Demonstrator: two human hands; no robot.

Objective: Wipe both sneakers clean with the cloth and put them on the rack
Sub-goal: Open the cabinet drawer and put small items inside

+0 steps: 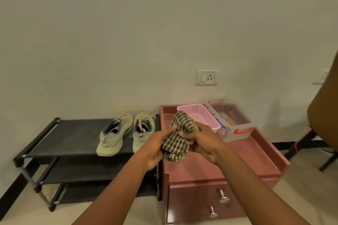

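Two pale green sneakers stand side by side on the top shelf of the black rack, toes toward me: the left sneaker and the right sneaker. A checked brown-and-cream cloth is bunched between both hands above the pink cabinet's left edge. My left hand grips its lower left part; my right hand grips its right side. Part of the cloth sticks up above my fingers.
A pink-brown cabinet with two knobbed drawers stands right of the rack. On it sit a pink basket and a clear box with orange latches. A brown chair is at the far right. A wall socket is behind.
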